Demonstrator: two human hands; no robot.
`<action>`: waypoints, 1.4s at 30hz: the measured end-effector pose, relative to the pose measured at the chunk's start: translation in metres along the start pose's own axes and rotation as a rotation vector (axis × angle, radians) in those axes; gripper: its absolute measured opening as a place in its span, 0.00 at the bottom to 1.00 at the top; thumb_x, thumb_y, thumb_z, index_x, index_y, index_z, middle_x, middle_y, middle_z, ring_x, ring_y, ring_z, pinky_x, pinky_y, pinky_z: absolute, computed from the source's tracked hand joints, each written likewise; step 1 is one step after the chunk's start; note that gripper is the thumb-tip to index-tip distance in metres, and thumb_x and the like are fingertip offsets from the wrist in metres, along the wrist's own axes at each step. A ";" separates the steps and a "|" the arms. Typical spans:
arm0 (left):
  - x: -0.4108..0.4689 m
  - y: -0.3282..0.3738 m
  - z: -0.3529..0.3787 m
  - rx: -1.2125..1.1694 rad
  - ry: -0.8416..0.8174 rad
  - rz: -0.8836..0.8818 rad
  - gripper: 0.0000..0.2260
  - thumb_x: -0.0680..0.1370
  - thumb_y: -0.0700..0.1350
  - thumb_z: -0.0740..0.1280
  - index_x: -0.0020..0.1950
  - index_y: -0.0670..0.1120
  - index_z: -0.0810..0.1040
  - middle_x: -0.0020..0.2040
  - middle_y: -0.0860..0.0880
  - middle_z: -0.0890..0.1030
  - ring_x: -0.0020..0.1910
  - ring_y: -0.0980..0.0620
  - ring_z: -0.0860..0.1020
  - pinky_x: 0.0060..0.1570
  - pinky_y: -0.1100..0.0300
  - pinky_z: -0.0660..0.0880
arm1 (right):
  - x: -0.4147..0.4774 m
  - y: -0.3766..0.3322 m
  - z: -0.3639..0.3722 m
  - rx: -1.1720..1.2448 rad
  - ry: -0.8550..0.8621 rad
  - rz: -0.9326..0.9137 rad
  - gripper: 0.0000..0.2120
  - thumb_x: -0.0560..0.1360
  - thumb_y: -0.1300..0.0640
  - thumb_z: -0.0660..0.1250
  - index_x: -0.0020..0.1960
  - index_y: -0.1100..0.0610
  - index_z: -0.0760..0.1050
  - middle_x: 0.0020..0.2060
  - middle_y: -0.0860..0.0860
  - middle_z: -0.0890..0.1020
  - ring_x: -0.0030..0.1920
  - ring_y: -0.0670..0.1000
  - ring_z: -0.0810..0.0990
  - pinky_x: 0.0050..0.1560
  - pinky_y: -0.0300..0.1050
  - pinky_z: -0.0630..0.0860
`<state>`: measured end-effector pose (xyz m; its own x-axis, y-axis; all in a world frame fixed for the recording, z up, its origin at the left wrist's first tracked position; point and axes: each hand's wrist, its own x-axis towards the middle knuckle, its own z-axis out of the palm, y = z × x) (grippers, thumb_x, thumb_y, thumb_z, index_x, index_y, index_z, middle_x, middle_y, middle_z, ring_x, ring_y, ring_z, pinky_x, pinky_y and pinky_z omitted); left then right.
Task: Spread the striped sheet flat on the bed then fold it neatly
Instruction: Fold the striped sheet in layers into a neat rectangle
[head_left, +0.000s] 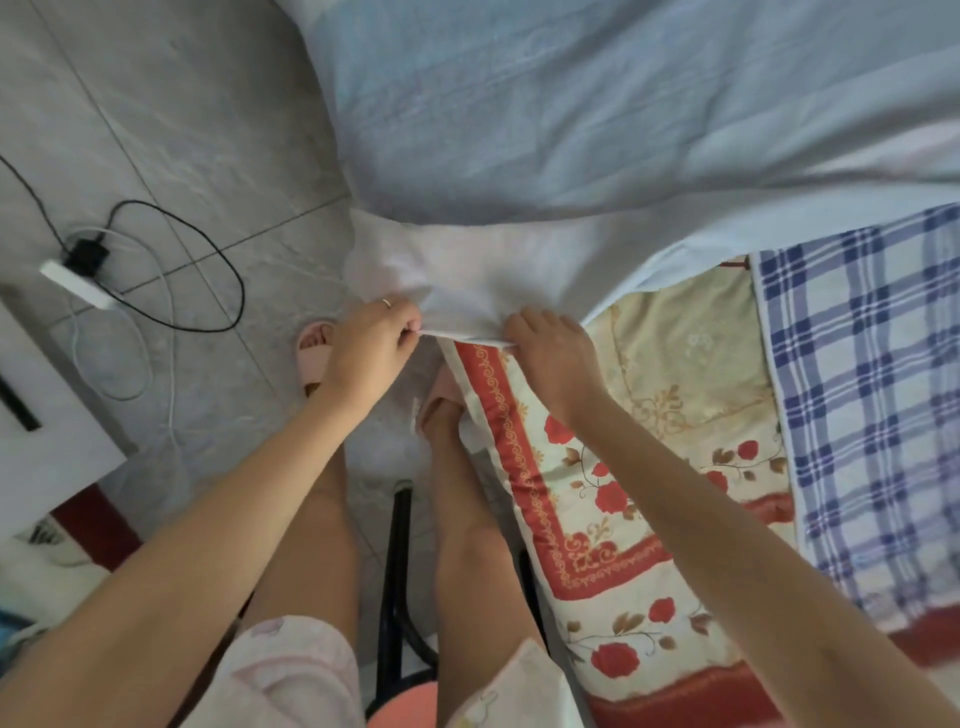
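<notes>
I see the striped sheet (571, 119), pale blue with faint stripes, draped over the near corner of the bed and spilling past its left edge toward the floor (182, 104). Its white hem is stretched taut between both hands at that corner. My view shows the left hand (374, 338), a ring (386, 303) on one finger, pinching the hem between thumb and fingertips. The right hand (550, 353) lies knuckles up, its fingers curled over the same hem just beside the bed's edge. Under the sheet is a floral bedcover (597, 519) with red roses, and a blue plaid cloth (872, 395) lies toward the right side. On the tiled floor, well to the left, a white power strip (78, 283) carries a black charger (85, 254) with looping cables
</notes>
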<state>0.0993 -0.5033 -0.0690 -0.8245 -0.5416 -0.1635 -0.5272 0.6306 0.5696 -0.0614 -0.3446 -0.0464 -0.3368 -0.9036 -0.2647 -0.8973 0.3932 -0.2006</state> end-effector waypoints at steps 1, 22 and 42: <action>-0.015 0.002 0.001 0.029 -0.020 0.024 0.10 0.63 0.31 0.72 0.36 0.42 0.75 0.32 0.48 0.77 0.29 0.47 0.76 0.27 0.57 0.69 | -0.015 -0.003 0.007 0.012 -0.005 -0.015 0.13 0.62 0.66 0.76 0.42 0.57 0.75 0.34 0.51 0.77 0.34 0.55 0.77 0.39 0.45 0.69; -0.061 0.082 0.068 0.271 -0.364 0.097 0.21 0.62 0.45 0.76 0.50 0.41 0.74 0.48 0.43 0.76 0.45 0.44 0.75 0.41 0.53 0.73 | -0.040 0.109 0.000 1.382 0.394 1.527 0.15 0.75 0.53 0.70 0.56 0.60 0.71 0.45 0.51 0.78 0.43 0.50 0.77 0.46 0.46 0.79; -0.057 0.137 0.106 0.274 -0.403 0.331 0.18 0.66 0.42 0.71 0.55 0.41 0.74 0.52 0.44 0.77 0.47 0.45 0.77 0.40 0.54 0.74 | -0.076 0.131 -0.008 1.441 0.582 1.460 0.04 0.75 0.65 0.60 0.42 0.58 0.68 0.40 0.53 0.75 0.41 0.52 0.75 0.44 0.45 0.79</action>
<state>0.0525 -0.3273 -0.0670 -0.9389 -0.0715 -0.3366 -0.2185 0.8796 0.4226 -0.1556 -0.2254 -0.0450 -0.6938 0.2690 -0.6680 0.7201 0.2495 -0.6475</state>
